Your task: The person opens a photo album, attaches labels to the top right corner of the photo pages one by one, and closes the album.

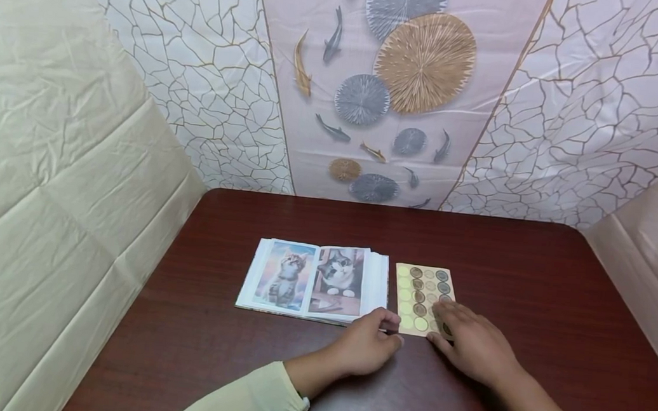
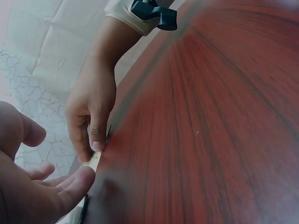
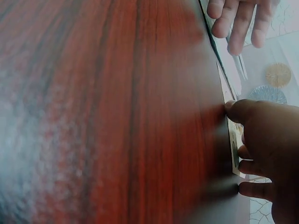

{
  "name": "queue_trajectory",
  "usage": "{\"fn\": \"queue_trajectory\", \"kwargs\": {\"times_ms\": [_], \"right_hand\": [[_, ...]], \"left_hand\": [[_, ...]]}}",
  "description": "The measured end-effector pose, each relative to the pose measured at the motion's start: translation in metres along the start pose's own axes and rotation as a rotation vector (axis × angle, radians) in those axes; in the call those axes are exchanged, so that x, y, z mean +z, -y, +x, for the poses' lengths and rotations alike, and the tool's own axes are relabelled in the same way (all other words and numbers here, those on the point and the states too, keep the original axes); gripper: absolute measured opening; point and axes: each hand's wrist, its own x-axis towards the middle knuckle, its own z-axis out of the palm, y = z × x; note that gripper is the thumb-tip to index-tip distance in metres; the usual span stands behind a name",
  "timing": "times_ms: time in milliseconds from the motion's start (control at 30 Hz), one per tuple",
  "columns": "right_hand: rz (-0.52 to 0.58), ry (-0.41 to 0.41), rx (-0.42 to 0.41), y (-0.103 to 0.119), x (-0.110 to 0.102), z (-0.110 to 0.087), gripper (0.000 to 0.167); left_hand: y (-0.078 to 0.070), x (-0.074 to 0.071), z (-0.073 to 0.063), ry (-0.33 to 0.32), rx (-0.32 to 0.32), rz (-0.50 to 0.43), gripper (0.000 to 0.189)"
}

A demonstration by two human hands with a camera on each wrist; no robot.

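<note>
A pale yellow sheet of round stickers (image 1: 420,294), some of them brown or grey, lies flat on the dark wooden table. My right hand (image 1: 476,344) rests over its lower right part, covering a few of the circles, with the thumb at the front edge. At the sheet's near left corner is my left hand (image 1: 366,345), its fingers loosely bent and nothing gripped between them. Left of the sheet an open photo album (image 1: 373,285) shows two cat pictures. In the right wrist view the right thumb (image 3: 236,110) touches the sheet's edge.
The reddish-brown table (image 1: 203,362) runs back to a patterned cloth (image 1: 396,153) hanging behind it. Plain cream cloth (image 1: 79,169) hangs along the left side, with more cloth (image 1: 642,234) at the right.
</note>
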Motion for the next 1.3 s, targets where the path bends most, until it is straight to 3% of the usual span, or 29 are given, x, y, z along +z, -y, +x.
{"fn": "queue_trajectory", "kwargs": {"times_ms": [300, 500, 633, 800, 1033, 1300], "right_hand": [[-0.016, -0.037, -0.025, -0.001, 0.005, 0.002, 0.049], [-0.021, -0.038, -0.013, 0.001, 0.005, 0.003, 0.049], [-0.029, -0.046, -0.019, 0.001, 0.004, 0.004, 0.048], [-0.028, -0.063, -0.021, 0.001, 0.004, 0.004, 0.048], [0.037, -0.02, 0.04, 0.001, 0.002, 0.003, 0.051], [0.093, -0.031, 0.072, -0.001, 0.0, 0.001, 0.049]], "left_hand": [[-0.002, 0.007, 0.005, -0.014, -0.069, -0.024, 0.034], [-0.003, 0.011, 0.008, -0.013, -0.096, -0.104, 0.039], [-0.003, 0.015, 0.012, -0.022, -0.12, -0.213, 0.045], [-0.006, 0.02, 0.016, -0.061, -0.131, -0.366, 0.045], [-0.012, 0.02, 0.021, -0.141, -0.14, -0.422, 0.038], [-0.016, 0.025, 0.033, -0.215, -0.13, -0.465, 0.032]]}}
